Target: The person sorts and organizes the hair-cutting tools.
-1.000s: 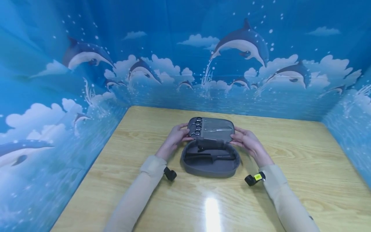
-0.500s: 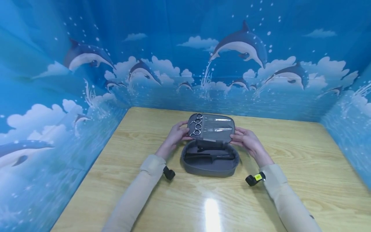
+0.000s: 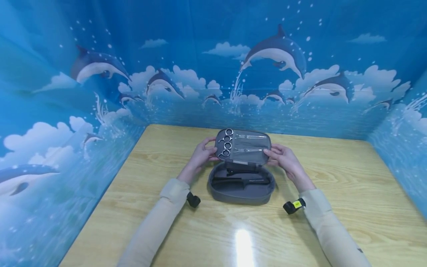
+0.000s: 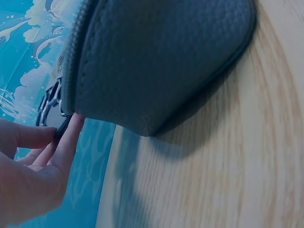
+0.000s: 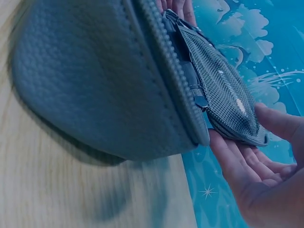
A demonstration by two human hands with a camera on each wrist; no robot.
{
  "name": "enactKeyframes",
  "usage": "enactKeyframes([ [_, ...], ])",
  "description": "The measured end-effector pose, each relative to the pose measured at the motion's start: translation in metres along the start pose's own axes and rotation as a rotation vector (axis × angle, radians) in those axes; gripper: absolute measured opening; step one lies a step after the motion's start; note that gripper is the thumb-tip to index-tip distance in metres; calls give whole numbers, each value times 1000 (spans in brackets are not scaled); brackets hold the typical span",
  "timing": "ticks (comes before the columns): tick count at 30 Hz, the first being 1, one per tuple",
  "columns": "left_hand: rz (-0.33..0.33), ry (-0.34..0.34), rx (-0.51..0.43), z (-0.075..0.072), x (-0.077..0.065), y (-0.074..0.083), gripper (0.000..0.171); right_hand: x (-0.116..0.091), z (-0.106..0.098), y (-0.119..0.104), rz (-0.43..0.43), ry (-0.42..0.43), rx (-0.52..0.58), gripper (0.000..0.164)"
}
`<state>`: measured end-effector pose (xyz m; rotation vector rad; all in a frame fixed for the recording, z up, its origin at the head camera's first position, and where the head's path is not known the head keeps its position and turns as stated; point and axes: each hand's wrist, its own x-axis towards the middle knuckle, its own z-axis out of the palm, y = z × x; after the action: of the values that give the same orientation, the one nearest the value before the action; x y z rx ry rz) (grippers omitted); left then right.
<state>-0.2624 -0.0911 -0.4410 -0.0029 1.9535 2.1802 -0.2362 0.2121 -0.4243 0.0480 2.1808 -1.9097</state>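
A grey zip case (image 3: 241,194) stands unzipped on the table, its lid (image 3: 247,142) tipped up at the back. Behind the lid's mesh pocket lie two pairs of scissors (image 3: 248,150), their ring handles sticking out at the left. My left hand (image 3: 201,155) pinches the lid's left edge between thumb and fingers. At the opposite edge my right hand (image 3: 282,158) holds the lid, thumb on the mesh side and fingers behind, as the right wrist view shows. In the case's base rests a black comb (image 3: 255,182), beside other dark items partly hidden in shadow.
The case stands on a wood-grain table (image 3: 350,193). A blue dolphin-print curtain (image 3: 186,111) rises along the table's back and sides. Each wrist carries a small black camera, such as the right wrist's camera (image 3: 291,207).
The lid has tilted up slightly toward the head camera, so the scissor blades behind the mesh show more clearly. Both hands have kept their places on its edges.
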Motion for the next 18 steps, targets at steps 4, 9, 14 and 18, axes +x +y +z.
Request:
enactKeyframes([
  [4,31,-7,1,0,-1,0,51,-1,2,-3,-37,49,-80,65],
  [9,80,-26,40,0,-1,-1,52,-2,5,-2,-96,109,-108,57],
  [14,113,-36,125,-1,-2,-4,66,-5,7,0,-129,151,-120,53],
  [18,129,-34,192,-2,-3,-5,69,-6,9,2,-158,159,-125,52],
])
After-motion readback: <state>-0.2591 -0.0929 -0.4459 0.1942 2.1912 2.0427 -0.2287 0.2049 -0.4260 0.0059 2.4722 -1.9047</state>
